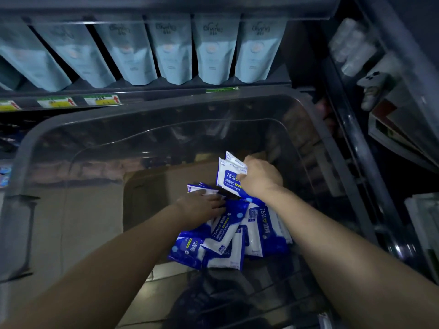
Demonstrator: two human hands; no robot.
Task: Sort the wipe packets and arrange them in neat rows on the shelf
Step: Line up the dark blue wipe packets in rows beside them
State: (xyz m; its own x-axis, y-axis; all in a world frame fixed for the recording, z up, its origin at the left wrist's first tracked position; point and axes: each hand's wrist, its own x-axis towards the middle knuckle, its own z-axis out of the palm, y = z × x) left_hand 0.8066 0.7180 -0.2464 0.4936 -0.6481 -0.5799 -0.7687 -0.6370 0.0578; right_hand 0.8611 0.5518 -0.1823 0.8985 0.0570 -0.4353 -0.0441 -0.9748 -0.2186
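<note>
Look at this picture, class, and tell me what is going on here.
A person is reaching with both hands into a clear plastic bin that holds a heap of blue and white alcohol wipe packets. The right hand grips a few packets lifted above the heap, while the left hand rests on the heap. Beyond the bin, a shelf carries a row of pale blue pouches.
</note>
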